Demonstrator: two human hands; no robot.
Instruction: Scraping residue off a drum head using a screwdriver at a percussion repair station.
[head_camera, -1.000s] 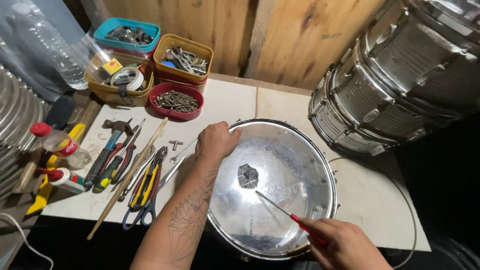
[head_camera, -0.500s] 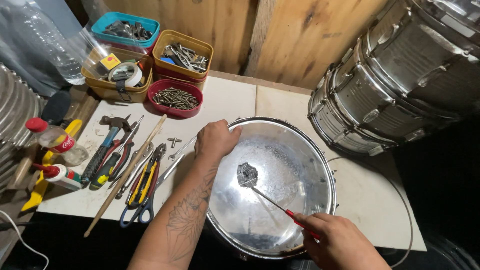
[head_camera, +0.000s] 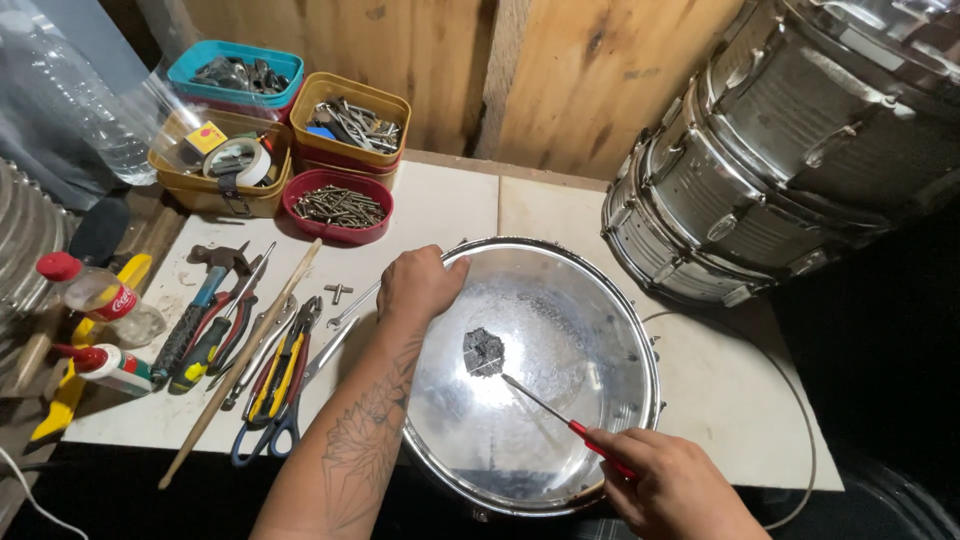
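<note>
Chrome-rimmed drum shell (head_camera: 600, 300) sits on the workbench under our left hand (head_camera: 420, 285), clamped on its rim, while our right hand (head_camera: 675, 490) grips a red-handled screwdriver (head_camera: 560, 420) whose tip could slip and scratch.

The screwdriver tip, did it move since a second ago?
Yes. The screwdriver tip slid up and left across the drum, from short of the dark patch to its lower edge. The right hand holds it.
</note>
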